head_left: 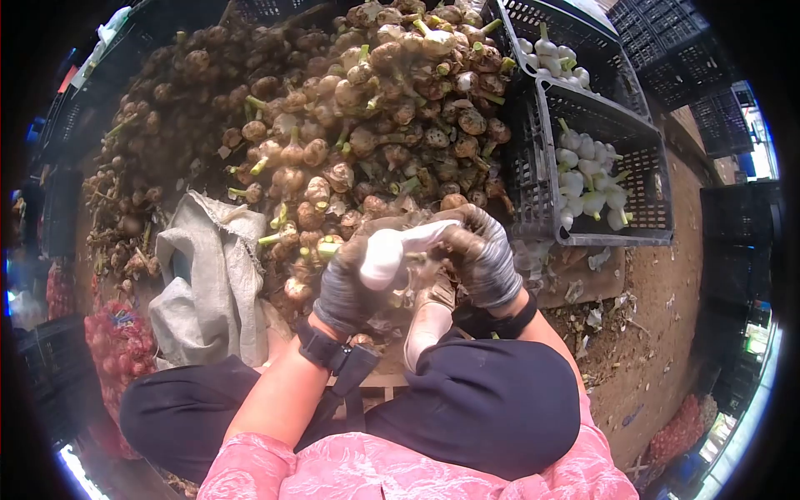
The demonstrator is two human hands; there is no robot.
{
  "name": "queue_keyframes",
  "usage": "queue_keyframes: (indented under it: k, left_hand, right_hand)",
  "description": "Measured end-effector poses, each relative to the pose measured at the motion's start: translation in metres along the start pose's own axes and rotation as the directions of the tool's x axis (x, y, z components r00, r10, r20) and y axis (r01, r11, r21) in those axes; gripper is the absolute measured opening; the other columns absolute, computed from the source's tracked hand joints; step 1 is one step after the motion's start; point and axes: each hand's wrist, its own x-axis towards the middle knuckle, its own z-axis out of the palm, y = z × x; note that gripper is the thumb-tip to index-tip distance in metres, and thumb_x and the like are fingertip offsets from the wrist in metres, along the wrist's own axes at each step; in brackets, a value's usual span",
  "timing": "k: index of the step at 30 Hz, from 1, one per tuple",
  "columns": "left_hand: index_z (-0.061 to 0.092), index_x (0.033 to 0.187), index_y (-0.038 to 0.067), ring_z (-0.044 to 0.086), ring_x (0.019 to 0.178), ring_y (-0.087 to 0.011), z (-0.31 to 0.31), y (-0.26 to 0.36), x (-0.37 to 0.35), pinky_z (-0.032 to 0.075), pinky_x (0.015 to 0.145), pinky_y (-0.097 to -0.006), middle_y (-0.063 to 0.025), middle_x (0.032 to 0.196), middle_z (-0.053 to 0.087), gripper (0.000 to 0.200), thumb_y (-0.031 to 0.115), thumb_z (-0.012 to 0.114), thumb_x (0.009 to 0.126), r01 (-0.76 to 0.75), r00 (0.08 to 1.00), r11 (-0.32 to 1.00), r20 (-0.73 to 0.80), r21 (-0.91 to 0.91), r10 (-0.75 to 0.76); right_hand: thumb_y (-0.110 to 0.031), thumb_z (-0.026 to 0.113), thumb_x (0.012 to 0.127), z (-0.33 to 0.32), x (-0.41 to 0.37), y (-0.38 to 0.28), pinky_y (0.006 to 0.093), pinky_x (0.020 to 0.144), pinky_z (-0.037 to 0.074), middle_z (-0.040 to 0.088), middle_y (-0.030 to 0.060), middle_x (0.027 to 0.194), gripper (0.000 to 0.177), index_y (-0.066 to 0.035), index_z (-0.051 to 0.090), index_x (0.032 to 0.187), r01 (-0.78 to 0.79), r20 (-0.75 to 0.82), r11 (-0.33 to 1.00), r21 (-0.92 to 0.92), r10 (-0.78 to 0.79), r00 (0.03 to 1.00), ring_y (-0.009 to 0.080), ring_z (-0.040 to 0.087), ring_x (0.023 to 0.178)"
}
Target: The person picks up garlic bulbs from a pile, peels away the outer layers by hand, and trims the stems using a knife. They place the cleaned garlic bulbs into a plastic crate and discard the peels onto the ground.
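A white garlic bulb [383, 260] is held up in front of my knees, its pale stem or skin stretching to the right. My left hand [343, 287], in a dirty grey glove, is closed round the bulb from the left. On the other side my right hand [485, 260], gloved too, pinches the far end of that pale strip; its fingertips are partly hidden. Just beyond both hands rises a big heap of unpeeled, soil-brown garlic [367, 125], many bulbs with cut green stems.
To the right, a black crate [612, 237] holds clean white garlic bulbs [587, 175]; another crate [583, 25] behind it holds more. A pale woven sack [212, 267] lies left, near a red mesh bag [121, 342]. Peel scraps [593, 318] litter the floor at right.
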Motion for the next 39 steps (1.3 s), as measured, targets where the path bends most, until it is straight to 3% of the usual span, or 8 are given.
queue_keyframes:
  k: [7, 9, 11, 25, 27, 29, 32, 39]
  left_hand:
    - [0.051, 0.115, 0.001, 0.047, 0.111, -0.0324, -0.01, 0.005, 0.004, 0.036, 0.097, -0.0457, -0.0153, 0.115, 0.054, 0.051, 0.035, 0.056, 0.078, -0.013, 1.0, 0.96, 0.023, -0.281, 0.02]
    - [0.053, 0.113, 0.003, 0.043, 0.116, -0.0365, -0.007, 0.009, 0.006, 0.032, 0.101, -0.0501, -0.0158, 0.118, 0.053, 0.049, 0.035, 0.055, 0.077, -0.04, 0.999, 0.937, 0.001, -0.347, 0.042]
    - [0.053, 0.113, 0.002, 0.044, 0.116, -0.0368, -0.005, 0.013, 0.007, 0.033, 0.101, -0.0501, -0.0158, 0.118, 0.052, 0.047, 0.033, 0.054, 0.077, -0.08, 0.991, 0.949, -0.13, -0.305, 0.041]
    - [0.054, 0.111, 0.01, 0.057, 0.097, -0.0217, -0.019, -0.021, 0.012, 0.049, 0.082, -0.0355, -0.0091, 0.109, 0.059, 0.033, 0.031, 0.052, 0.085, 0.144, 0.934, 0.989, -0.336, 0.035, -0.124]
    - [0.055, 0.109, 0.008, 0.057, 0.097, -0.0207, -0.017, -0.02, 0.01, 0.048, 0.082, -0.0365, -0.0084, 0.104, 0.06, 0.031, 0.029, 0.049, 0.087, 0.196, 0.944, 0.977, -0.254, -0.089, -0.212]
    - [0.055, 0.109, 0.006, 0.057, 0.096, -0.0204, -0.03, -0.034, 0.011, 0.048, 0.083, -0.0367, -0.0086, 0.104, 0.06, 0.031, 0.027, 0.049, 0.087, -0.16, 0.949, 0.658, -0.07, 0.736, 0.308]
    - [0.053, 0.11, 0.004, 0.058, 0.094, -0.0208, -0.02, -0.023, 0.008, 0.047, 0.084, -0.0352, -0.0095, 0.103, 0.06, 0.032, 0.025, 0.047, 0.088, 0.047, 0.951, 0.999, -0.305, -0.016, -0.05]
    - [0.052, 0.112, 0.003, 0.059, 0.091, -0.0195, -0.005, -0.03, 0.004, 0.05, 0.078, -0.0313, -0.0095, 0.1, 0.06, 0.032, 0.023, 0.046, 0.087, -0.017, 0.944, 0.97, -0.316, 0.241, 0.095]
  right_hand:
    - [-0.009, 0.059, 0.078, -0.012, 0.005, 0.01, 0.0285, 0.065, 0.052, 0.06, 0.0071, 0.082, 0.016, -0.002, 0.055, 0.092, -0.006, -0.176, 0.925, 0.38, 0.079, 0.981, 0.0154, 0.06, 0.072]
    - [-0.01, 0.061, 0.078, -0.018, 0.004, 0.015, 0.0276, 0.065, 0.051, 0.061, 0.0078, 0.084, 0.018, -0.002, 0.054, 0.093, -0.006, -0.134, 0.964, 0.265, 0.044, 0.99, 0.0156, 0.06, 0.073]
    - [-0.011, 0.065, 0.076, -0.021, 0.003, 0.024, 0.0267, 0.066, 0.05, 0.061, 0.0078, 0.085, 0.029, -0.003, 0.053, 0.101, 0.061, -0.028, 0.707, -0.704, -0.114, 0.993, 0.0146, 0.059, 0.072]
    - [-0.005, 0.069, 0.073, -0.004, 0.004, 0.022, 0.0276, 0.071, 0.049, 0.063, 0.0075, 0.088, 0.023, -0.004, 0.062, 0.095, 0.484, 0.255, 0.506, -0.714, -0.456, 0.853, 0.0156, 0.06, 0.079]
    - [-0.004, 0.069, 0.073, -0.001, 0.001, 0.025, 0.0267, 0.068, 0.048, 0.063, 0.0058, 0.085, 0.021, -0.002, 0.061, 0.093, 0.422, 0.189, 0.626, -0.656, -0.406, 0.894, 0.0131, 0.059, 0.077]
    - [-0.003, 0.068, 0.073, 0.001, -0.003, 0.023, 0.0263, 0.066, 0.048, 0.061, 0.0038, 0.082, 0.02, 0.0, 0.06, 0.092, 0.031, -0.055, 0.969, -0.246, -0.046, 0.997, 0.0105, 0.057, 0.077]
    - [-0.012, 0.073, 0.07, -0.007, 0.001, 0.032, 0.0262, 0.067, 0.046, 0.059, 0.0023, 0.08, 0.027, 0.0, 0.058, 0.089, -0.033, -0.062, 0.976, -0.216, 0.02, 0.998, 0.01, 0.054, 0.076]
    - [-0.016, 0.077, 0.065, -0.005, 0.001, 0.022, 0.0232, 0.066, 0.044, 0.056, 0.0006, 0.075, 0.029, -0.004, 0.057, 0.082, 0.018, 0.008, 0.903, -0.429, -0.017, 1.0, 0.0077, 0.051, 0.072]
